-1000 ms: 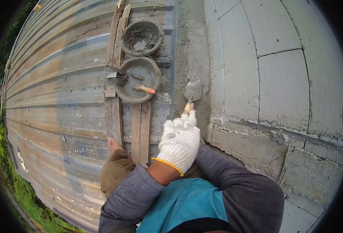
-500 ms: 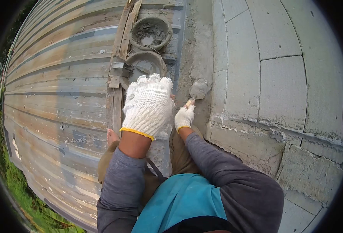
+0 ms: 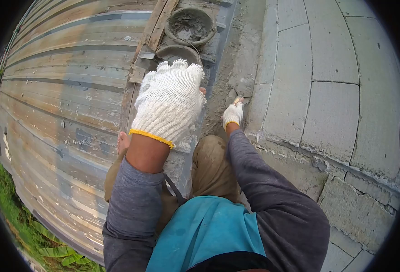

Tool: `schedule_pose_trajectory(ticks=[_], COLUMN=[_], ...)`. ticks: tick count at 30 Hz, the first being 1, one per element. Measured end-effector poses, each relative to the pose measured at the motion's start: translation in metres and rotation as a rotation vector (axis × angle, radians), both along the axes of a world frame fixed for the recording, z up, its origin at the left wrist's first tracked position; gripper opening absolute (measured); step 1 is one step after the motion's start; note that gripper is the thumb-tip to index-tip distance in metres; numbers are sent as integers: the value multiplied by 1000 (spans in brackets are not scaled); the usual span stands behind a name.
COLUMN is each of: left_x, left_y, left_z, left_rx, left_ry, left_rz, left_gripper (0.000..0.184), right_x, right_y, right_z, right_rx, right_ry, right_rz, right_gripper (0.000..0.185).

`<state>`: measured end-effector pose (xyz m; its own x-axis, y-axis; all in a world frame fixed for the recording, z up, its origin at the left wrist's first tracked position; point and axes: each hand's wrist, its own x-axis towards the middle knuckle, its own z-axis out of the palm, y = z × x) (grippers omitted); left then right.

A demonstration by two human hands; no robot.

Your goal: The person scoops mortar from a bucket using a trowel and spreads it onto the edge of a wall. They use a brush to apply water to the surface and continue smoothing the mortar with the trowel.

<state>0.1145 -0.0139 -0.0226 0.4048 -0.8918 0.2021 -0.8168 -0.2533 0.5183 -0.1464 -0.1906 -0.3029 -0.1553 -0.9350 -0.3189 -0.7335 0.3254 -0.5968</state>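
My right hand [image 3: 233,114], in a white knit glove with bare fingertips, is closed round the handle of a trowel [image 3: 244,88]. The mortar-grey blade lies on the wet mortar strip [image 3: 231,63] beside the block wall [image 3: 287,95]. Nearer the camera, my left hand [image 3: 169,97] wears a matching glove with a yellow cuff. Its fingers curl down and away, so anything in them is hidden. Just past it stands a mortar bucket [image 3: 178,51], partly covered by the hand.
Another bucket [image 3: 191,26] with mortar residue stands farther off. Wooden planks [image 3: 157,27] run beside both buckets. Rusty corrugated roofing [image 3: 68,109] spreads to the left, with greenery below its edge. A rough block ledge [image 3: 295,167] lies to my lower right, near my knee [image 3: 211,158].
My right hand has moved the trowel forward and right, closer to the block wall, and the blade now looks more tilted. The view has shifted slightly. My left hand keeps its curled pose.
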Motion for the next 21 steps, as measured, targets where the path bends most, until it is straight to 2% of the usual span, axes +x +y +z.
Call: schedule_pose_trajectory(ticks=[1,3,6,7,8,10,11,14,17,19,21], left_x=[4,12,21,19,17,16,15,16,21,23,22], left_y=[0,0,-3,-2,-2,0,2,9,14,13,13], left_z=[2,15,18,18,19,20,20,26,26,28,34], left_rx=[-23,55,77,75,72,68,68,78,87,68,93], left_ry=[-12,108,14,14,37,53,67,54,52,63,73], left_rz=[17,30,60,55,44,40,37,47,73,79,75], left_gripper=[20,24,29,29,29,29,29,30,30,30,30], right_x=[-11,20,31,24,15,24,29,9,-9,4,-21], right_y=[19,79,101,93,74,50,37,12,28,62,82], right_z=[-8,51,66,49,19,25,39,14,21,64,31], right_rx=[73,123,116,114,-1,-186,-65,-89,-70,163,113], right_ry=[-127,-290,-294,-295,-105,113,133,217,265,-142,-156], right_rz=[-111,-252,-228,-232,-50,201,222,280,247,-188,-142], right_gripper=[49,57,59,59,57,57,54,50,49,47,50])
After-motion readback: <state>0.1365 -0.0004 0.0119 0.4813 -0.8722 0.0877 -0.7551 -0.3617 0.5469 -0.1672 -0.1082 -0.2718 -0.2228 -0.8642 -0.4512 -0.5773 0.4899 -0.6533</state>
